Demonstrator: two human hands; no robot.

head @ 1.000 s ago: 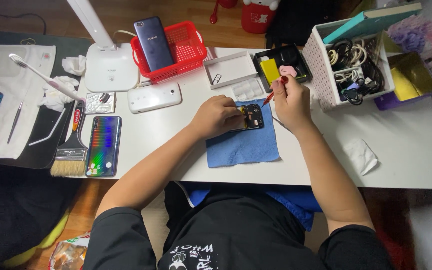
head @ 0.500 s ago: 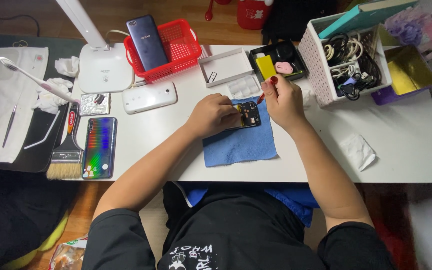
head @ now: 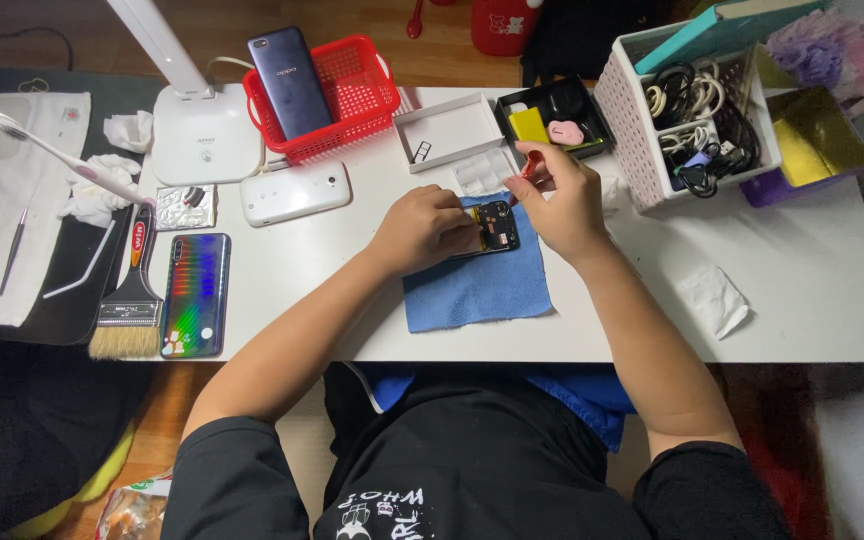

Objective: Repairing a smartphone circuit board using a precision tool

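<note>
The opened phone [head: 495, 226] lies on a cloth [head: 477, 285], basket [head: 364, 108] behind-left, brush [head: 129, 300] far left.

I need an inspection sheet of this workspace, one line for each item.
Surface: white table, blue cloth at front.
Job's things: opened phone on the cloth; red-handled tool.
Clutter: red basket with dark phone, white phone, brush, tissue.
Grippers: left hand steadies the opened phone; right hand holds the red-handled tool.
Cables: coiled in white crate.
Surroundings: lamp base, wooden floor.
</note>
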